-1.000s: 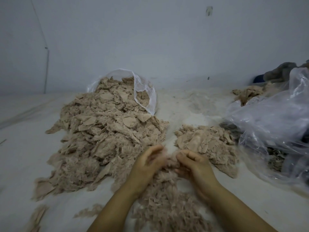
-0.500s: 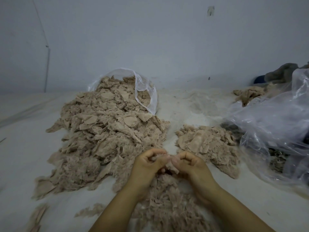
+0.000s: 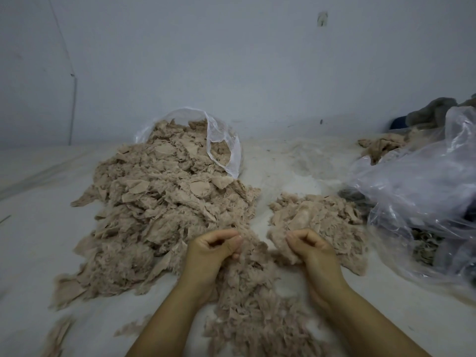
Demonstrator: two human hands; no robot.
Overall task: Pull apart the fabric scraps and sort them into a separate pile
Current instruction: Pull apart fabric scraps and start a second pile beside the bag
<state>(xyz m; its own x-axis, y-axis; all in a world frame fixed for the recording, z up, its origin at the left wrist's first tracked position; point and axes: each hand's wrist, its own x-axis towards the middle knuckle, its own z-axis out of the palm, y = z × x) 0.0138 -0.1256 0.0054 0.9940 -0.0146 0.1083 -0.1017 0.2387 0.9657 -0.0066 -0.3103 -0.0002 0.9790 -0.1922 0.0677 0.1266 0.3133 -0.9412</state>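
A big heap of beige fabric scraps point(image 3: 159, 207) spills from a clear bag point(image 3: 224, 148) at the back left. A smaller pile of scraps point(image 3: 319, 220) lies to the right of it. A fluffy strip of pulled-apart scraps point(image 3: 252, 300) runs between my forearms. My left hand point(image 3: 213, 251) is curled and pinches a bit of scrap at its fingertips. My right hand point(image 3: 306, 248) is curled round a tuft of scrap beside the smaller pile. The two hands are a hand's width apart.
A large crumpled clear plastic bag point(image 3: 422, 202) with dark contents lies at the right. More beige fabric point(image 3: 381, 148) and grey cloth point(image 3: 432, 112) sit at the back right by the wall. Loose scraps point(image 3: 59, 336) lie at the near left on the white surface.
My hands were together, holding one clump. They have moved apart, the left hand leftward and the right hand rightward, each keeping a piece.
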